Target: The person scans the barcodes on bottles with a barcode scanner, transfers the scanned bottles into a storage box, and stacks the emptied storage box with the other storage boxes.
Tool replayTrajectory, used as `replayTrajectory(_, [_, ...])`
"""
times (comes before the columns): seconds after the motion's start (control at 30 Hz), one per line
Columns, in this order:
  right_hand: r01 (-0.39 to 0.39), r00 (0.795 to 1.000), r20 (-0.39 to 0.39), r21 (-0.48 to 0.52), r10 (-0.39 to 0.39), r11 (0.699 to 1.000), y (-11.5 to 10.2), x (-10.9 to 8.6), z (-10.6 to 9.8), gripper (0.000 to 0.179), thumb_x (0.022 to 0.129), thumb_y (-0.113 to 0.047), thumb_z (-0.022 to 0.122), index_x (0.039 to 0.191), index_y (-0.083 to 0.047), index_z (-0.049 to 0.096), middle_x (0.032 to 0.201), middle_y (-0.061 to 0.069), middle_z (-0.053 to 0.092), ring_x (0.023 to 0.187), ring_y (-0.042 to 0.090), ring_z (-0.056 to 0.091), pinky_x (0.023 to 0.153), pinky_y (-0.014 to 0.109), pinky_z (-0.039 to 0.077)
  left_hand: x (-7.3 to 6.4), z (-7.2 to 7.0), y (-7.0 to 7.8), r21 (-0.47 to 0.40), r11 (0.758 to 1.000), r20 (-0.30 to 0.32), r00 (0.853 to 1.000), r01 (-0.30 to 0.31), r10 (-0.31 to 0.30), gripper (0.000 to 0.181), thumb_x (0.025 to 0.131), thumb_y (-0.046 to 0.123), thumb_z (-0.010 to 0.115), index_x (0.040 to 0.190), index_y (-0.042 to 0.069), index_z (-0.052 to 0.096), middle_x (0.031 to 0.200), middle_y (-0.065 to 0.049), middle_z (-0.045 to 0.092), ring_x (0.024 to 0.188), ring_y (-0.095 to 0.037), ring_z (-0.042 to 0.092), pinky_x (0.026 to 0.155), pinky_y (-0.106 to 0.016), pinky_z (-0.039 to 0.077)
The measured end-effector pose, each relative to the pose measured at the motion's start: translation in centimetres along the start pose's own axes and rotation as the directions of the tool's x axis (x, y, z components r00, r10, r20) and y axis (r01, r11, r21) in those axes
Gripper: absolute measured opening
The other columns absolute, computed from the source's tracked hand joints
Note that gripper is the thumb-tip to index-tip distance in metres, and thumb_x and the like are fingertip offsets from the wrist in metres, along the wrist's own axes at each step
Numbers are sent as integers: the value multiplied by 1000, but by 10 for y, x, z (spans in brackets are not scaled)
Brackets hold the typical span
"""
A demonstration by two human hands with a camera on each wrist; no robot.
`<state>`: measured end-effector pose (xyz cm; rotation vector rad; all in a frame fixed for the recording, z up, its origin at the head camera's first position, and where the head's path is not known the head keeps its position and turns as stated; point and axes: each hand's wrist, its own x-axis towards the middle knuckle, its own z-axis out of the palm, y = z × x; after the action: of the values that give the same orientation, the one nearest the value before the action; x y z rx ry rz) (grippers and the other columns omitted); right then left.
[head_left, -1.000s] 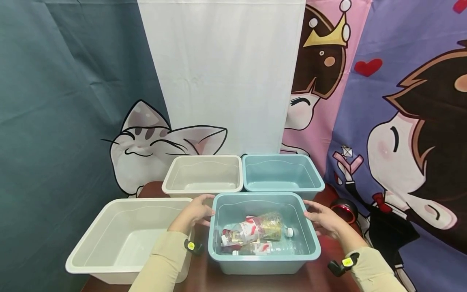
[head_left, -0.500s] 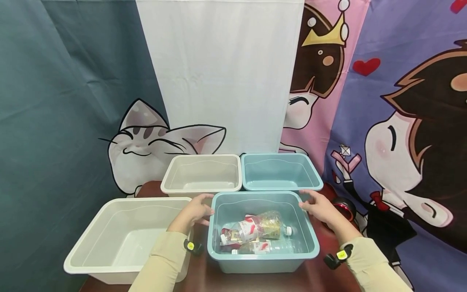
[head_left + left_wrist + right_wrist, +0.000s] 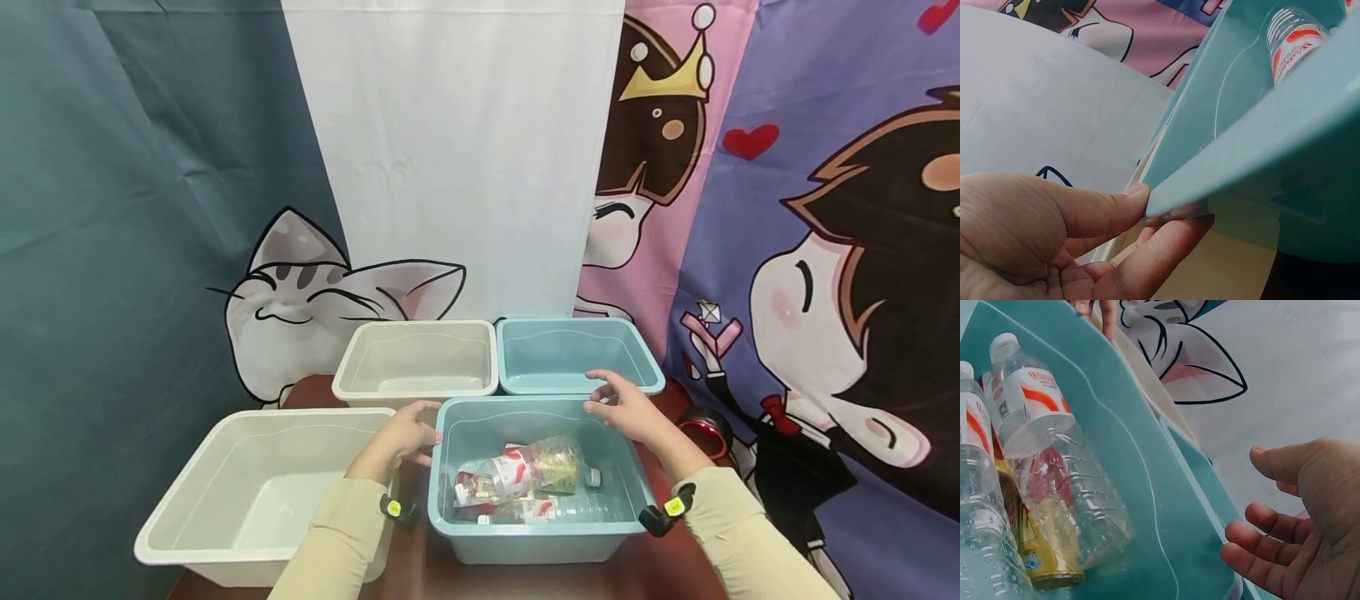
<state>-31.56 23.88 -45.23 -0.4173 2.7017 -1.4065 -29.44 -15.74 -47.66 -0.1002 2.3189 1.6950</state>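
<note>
My left hand (image 3: 401, 433) is at the left rim of the front blue plastic tub (image 3: 528, 546). In the left wrist view its thumb (image 3: 1116, 209) lies on the rim while fingers reach beneath, pinching it. Over the tub's back right corner hovers my right hand (image 3: 633, 412), fingers loosely bent around nothing. Several items lie in the tub: a clear plastic bottle (image 3: 513, 473) with a red and white label, another bottle (image 3: 585, 508) at the front, and a yellow can (image 3: 1054, 565), partly covered by bottles in the right wrist view.
A large cream tub (image 3: 262, 562) stands to the left on the brown table (image 3: 442, 583). Behind are a smaller cream tub (image 3: 416, 396) and a light blue tub (image 3: 577, 389), side by side. A black round object (image 3: 707, 432) sits at right. Printed cloth hangs behind.
My right hand has left the tub's right rim and moved up and leftward over its back right corner. The left hand and the tubs have stayed put.
</note>
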Motion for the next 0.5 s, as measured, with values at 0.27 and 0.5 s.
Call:
replayTrajectory(0.27, [77, 996, 51, -5, -77, 997, -1, 5, 10, 49, 99, -14, 66, 144, -6, 50, 117, 18, 64, 104, 31, 66, 79, 38, 55, 0, 1, -1, 4, 1000, -1, 1000, -9, 9, 67, 86, -10, 65, 148, 3, 44, 98, -25, 69, 83, -29, 72, 62, -42, 63])
replayTrajectory(0.5, [133, 982, 132, 44, -138, 990, -1, 12, 21, 52, 96, -12, 69, 144, -4, 50, 125, 24, 62, 115, 41, 63, 91, 50, 55, 0, 2, -2, 5, 1000, -1, 1000, -13, 13, 66, 86, -10, 65, 148, 2, 44, 99, -25, 69, 82, -29, 72, 61, -42, 63])
